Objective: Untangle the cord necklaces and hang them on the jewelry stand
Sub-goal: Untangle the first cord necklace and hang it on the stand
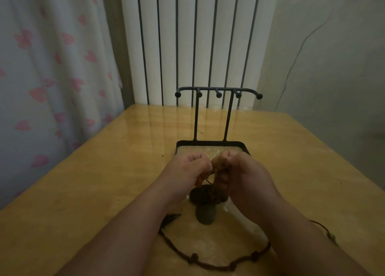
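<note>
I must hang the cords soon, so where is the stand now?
Head view: the stand is at the middle of the table, just beyond the left hand and right hand, which grip the tangled cords, and in front of the radiator.

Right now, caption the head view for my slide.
Left hand and right hand pinch tangled necklaces near the bare stand.

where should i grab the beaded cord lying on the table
Pinch the cord from above on a bare stretch between two beads: it lies flat on the table, and the beads would likely stop fingers sliding.
</note>
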The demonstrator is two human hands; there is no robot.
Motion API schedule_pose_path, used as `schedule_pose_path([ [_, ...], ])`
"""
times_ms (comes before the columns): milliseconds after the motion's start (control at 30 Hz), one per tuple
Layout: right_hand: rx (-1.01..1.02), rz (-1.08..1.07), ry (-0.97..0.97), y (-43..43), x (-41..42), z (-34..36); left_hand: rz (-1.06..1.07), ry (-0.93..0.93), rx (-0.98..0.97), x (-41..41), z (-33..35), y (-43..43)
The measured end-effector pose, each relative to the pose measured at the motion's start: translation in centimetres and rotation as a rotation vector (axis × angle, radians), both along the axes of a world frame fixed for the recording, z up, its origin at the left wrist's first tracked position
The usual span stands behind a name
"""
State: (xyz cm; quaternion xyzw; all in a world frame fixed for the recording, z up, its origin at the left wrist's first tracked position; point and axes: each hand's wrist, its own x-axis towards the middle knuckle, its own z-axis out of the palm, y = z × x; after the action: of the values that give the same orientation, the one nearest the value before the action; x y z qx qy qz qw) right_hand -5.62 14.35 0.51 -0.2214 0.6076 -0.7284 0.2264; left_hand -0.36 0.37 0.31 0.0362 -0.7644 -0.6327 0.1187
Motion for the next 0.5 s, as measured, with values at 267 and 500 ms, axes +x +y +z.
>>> schedule_pose_path([
  [267,-0.09,-0.01,0.032,-0.1,0.0,0.1,-0.002,0.014,-0.009,-0.1,-0.1,-0.2],
  [500,-0.22,0.014,-0.105,1.0,-0.5,0.8,0.036,-0.016,-0.009,0.0,0.0,-0.4],
])
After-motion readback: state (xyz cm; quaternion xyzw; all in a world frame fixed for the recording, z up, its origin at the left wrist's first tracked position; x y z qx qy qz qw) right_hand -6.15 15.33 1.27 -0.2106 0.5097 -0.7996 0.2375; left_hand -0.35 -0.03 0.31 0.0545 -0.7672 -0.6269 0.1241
